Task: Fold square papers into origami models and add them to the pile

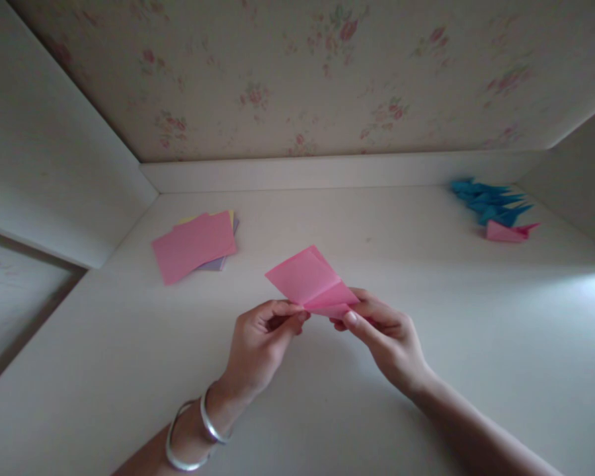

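A sheet of pink origami paper [308,276], partly folded with creases across it, is held up over the white tabletop between both hands. My left hand [265,337] pinches its lower left corner between thumb and fingers. On the other side, my right hand [389,340] grips the lower right edge, with the thumb on the near fold and the fingers behind, partly hidden by the paper. Two silver bangles [211,420] circle my left wrist.
A loose stack of paper sheets [198,246], pink on top with yellow and purple beneath, lies at the back left. Several folded blue paper figures [493,201] and a pink one [508,231] stand at the back right. A floral-papered wall [297,79] rises behind the white table [317,416].
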Demonstrator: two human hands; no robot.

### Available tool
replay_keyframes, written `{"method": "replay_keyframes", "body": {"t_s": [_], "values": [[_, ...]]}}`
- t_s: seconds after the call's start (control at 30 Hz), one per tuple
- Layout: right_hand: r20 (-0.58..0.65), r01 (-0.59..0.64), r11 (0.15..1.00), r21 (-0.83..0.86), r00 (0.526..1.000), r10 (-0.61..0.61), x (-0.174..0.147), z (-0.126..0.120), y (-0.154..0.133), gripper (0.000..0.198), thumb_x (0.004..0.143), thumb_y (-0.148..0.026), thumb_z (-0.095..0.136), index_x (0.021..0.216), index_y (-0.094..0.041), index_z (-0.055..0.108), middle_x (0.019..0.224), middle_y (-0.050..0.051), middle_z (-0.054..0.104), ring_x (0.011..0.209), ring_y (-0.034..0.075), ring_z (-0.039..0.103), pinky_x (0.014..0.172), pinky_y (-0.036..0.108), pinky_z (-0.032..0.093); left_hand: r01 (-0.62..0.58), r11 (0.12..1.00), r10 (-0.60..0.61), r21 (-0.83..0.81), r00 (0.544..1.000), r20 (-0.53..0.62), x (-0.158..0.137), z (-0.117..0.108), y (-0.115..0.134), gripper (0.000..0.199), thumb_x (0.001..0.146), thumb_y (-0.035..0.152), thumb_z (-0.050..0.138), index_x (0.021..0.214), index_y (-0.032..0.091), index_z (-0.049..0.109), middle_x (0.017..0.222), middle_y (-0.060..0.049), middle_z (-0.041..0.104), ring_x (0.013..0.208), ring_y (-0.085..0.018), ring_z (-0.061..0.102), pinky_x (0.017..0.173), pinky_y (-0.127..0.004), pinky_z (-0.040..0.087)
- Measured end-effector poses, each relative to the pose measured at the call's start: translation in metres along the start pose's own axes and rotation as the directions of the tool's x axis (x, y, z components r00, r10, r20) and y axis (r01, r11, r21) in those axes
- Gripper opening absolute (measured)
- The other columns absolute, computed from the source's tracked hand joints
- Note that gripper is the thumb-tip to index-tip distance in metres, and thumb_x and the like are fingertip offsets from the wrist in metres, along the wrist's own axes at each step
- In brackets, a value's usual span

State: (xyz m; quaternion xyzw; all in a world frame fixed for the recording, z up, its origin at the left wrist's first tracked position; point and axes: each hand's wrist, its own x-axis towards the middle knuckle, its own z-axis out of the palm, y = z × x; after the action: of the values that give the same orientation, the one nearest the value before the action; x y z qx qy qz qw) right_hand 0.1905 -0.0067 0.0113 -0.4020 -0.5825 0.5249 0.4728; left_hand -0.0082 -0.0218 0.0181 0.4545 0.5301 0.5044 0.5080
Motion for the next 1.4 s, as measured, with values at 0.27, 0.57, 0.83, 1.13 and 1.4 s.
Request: {"method": "replay_keyframes", "body": {"t_s": [0.27,0.57,0.83,1.13,1.4], "values": [[-0.213,-0.115,0.993,0.027,0.970,0.118,-0.001,0.005,0.004,0.014,0.086,-0.035,0.072,0.085,-0.023,0.077,0.075,0.002,0.074,0.064,0.013,0.067,0.059,0.023,0.055,0.065,0.998,-0.065,0.006,0.998,0.016,0.000,0.001,-0.001,0.007,0.078,0.025,0.078,0.079,0.018,0.075,0.068,0.000,0.073,0.062,-0.010,0.066,0.060,-0.017,0.052],[-0.304,-0.063,0.990,0.124,0.947,0.099,0.003,0.010,0.006,0.012,0.083,-0.033,0.075,0.087,-0.022,0.071,0.070,-0.002,0.073,0.060,0.010,0.066,0.055,0.017,0.057,0.157,0.986,-0.156,-0.062,0.988,0.024,0.002,0.002,-0.002,0.011,0.074,0.025,0.081,0.076,0.017,0.073,0.067,0.001,0.072,0.060,-0.009,0.065,0.058,-0.017,0.056],[-0.261,-0.086,0.991,0.105,0.959,0.111,0.000,0.010,0.012,0.021,0.088,-0.034,0.070,0.104,-0.022,0.067,0.080,0.001,0.079,0.067,0.014,0.070,0.061,0.023,0.060,0.141,0.990,-0.141,-0.001,0.990,-0.003,0.002,0.001,-0.002,0.012,0.075,0.026,0.081,0.075,0.016,0.074,0.066,0.000,0.073,0.059,-0.010,0.067,0.058,-0.016,0.055],[-0.253,-0.101,0.995,0.014,0.962,0.101,-0.002,0.009,0.012,0.023,0.090,-0.036,0.066,0.107,-0.021,0.067,0.080,0.003,0.077,0.067,0.016,0.069,0.061,0.026,0.058,0.072,0.997,-0.072,0.008,0.997,0.005,-0.001,0.002,-0.001,0.013,0.080,0.027,0.077,0.088,0.017,0.074,0.074,-0.001,0.075,0.064,-0.012,0.068,0.060,-0.019,0.059],[-0.245,-0.087,0.996,0.026,0.965,0.091,-0.001,0.010,0.011,0.021,0.090,-0.035,0.066,0.107,-0.022,0.067,0.078,0.002,0.077,0.066,0.015,0.069,0.062,0.025,0.059,0.094,0.995,-0.095,-0.033,0.995,-0.038,0.000,0.003,0.000,0.018,0.077,0.026,0.080,0.091,0.017,0.075,0.078,-0.001,0.076,0.063,-0.011,0.069,0.061,-0.017,0.057]]}}
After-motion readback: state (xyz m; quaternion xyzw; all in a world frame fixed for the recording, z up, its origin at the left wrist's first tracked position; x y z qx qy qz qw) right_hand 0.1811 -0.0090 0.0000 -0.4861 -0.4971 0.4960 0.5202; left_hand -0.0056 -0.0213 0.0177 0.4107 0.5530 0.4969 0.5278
